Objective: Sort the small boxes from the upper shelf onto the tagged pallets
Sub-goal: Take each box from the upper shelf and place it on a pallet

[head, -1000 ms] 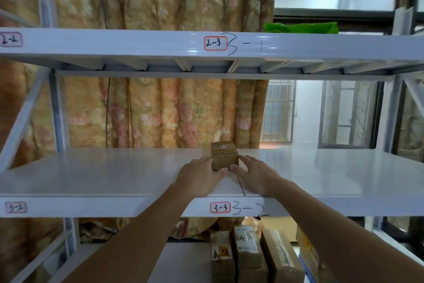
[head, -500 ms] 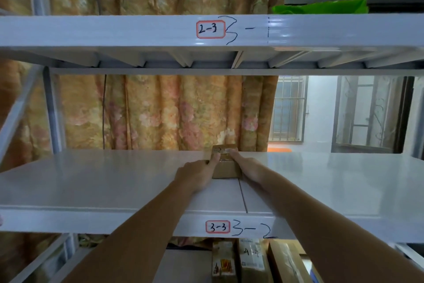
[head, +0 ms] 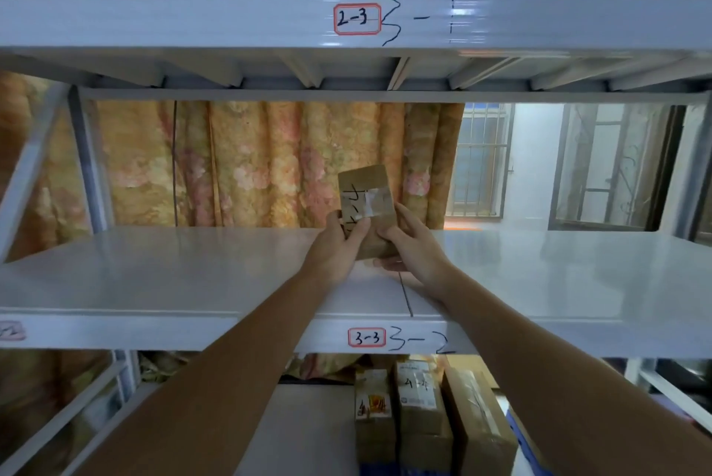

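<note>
Box in hand, marking toward me

Both hands grip the small cardboard box: my left hand curls round its left side, thumb across the taped face, and my right hand holds the right edge and underside. I hold it tilted up, clear of the white shelf tagged 3-3. I judge this the reading step; the handwritten marking is too blurred to make out. Next I must match it to a tagged pallet, none of which is in view.

Daylight from the window glares off the shelf; edges bow.
</note>
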A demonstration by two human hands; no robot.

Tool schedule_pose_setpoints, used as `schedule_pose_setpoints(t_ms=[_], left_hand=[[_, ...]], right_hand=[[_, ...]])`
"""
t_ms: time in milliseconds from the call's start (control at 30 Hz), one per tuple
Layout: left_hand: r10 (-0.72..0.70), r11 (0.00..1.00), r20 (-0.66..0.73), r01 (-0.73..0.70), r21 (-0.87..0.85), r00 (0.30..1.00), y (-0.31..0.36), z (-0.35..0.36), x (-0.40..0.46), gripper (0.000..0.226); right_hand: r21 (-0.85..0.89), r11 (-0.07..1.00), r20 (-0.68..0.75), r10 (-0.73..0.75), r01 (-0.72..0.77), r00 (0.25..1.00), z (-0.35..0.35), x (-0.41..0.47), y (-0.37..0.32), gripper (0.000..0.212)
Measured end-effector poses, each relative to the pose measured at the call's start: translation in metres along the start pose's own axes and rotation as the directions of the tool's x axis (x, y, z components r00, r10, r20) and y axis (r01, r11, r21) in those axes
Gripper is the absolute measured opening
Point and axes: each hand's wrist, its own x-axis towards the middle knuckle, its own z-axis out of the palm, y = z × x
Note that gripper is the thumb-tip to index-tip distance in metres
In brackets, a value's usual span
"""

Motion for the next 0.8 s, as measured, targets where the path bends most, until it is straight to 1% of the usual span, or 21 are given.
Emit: schedule_pose_setpoints(t_ms=[33, 133, 233, 367, 400, 467, 567, 700, 800], left_hand=[[0.017, 0.999, -0.022, -0.018, -0.045, 1.0, 0.003, 0.001, -0.003, 0.064], [0.115, 0.98, -0.049, -0.121, -0.156, 0.992, 0.013, 0.004, -0.02, 0.054], [0.21, 0.962, -0.042, -0.214, -0.17, 0.977, 0.022, 0.006, -0.038, 0.055], [0.239, 0.958, -0.002, -0.236, -0.165, 0.971, 0.034, 0.014, -0.063, 0.068], [0.244, 0.957, 0.007, -0.239, -0.166, 0.97, 0.036, 0.016, -0.069, 0.07], [0.255, 0.956, 0.027, -0.248, -0.156, 0.967, 0.039, 0.02, -0.082, 0.071], [0.278, 0.951, 0.053, -0.267, -0.158, 0.959, 0.042, 0.027, -0.1, 0.071], [0.325, 0.921, -0.006, -0.318, -0.224, 0.946, 0.042, 0.036, -0.129, 0.069], [0.334, 0.916, -0.001, -0.324, -0.237, 0.943, 0.041, 0.041, -0.15, 0.07]], right_hand=[[0.004, 1.0, 0.004, -0.008, 0.008, 1.0, 0.003, -0.007, -0.003, 0.054], [-0.022, 1.0, -0.034, -0.007, 0.006, 0.999, 0.006, -0.025, -0.012, 0.056], [-0.052, 0.998, -0.089, -0.032, 0.027, 0.996, 0.007, -0.043, -0.022, 0.052], [-0.154, 0.982, -0.193, -0.136, 0.107, 0.972, 0.003, -0.068, -0.025, 0.051], [-0.187, 0.975, -0.214, -0.156, 0.116, 0.964, 0.0, -0.075, -0.024, 0.053], [-0.238, 0.962, -0.24, -0.189, 0.131, 0.952, -0.004, -0.089, -0.023, 0.048], [-0.269, 0.95, -0.275, -0.235, 0.16, 0.932, -0.01, -0.114, -0.024, 0.044], [-0.353, 0.911, -0.274, -0.318, 0.213, 0.908, -0.013, -0.141, -0.02, 0.044], [-0.346, 0.908, -0.278, -0.34, 0.236, 0.899, -0.015, -0.16, -0.013, 0.047]])
